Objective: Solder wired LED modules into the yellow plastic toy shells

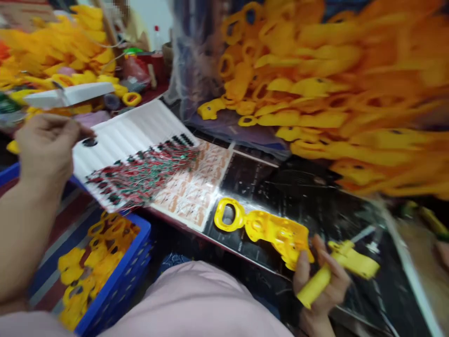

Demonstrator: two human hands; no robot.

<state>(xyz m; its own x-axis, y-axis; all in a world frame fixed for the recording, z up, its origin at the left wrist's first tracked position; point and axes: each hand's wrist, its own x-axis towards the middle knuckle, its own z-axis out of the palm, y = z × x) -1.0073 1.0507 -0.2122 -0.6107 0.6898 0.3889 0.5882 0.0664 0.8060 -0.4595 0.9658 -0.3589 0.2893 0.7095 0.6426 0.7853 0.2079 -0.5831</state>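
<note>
Nearest, the right hand (321,281) is closed around a yellow handle piece (336,271) at the near edge of the bench (315,196). Just left of it, touching the thumb, lies a yellow plastic shell (264,229) with a ring end. Left, a blue crate (133,276) holds more yellow parts. Farther, the left hand (45,145), fingers pinched together, hovers by a white tray (129,135) of wired components (147,171); whether it holds anything I cannot tell. Behind, an orange pile (333,93).

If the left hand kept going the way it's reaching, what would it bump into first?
Most likely the white tray of red and green wired parts. The left hand points right toward it, fingertips near its left edge. Motion blur makes depth uncertain.
</note>
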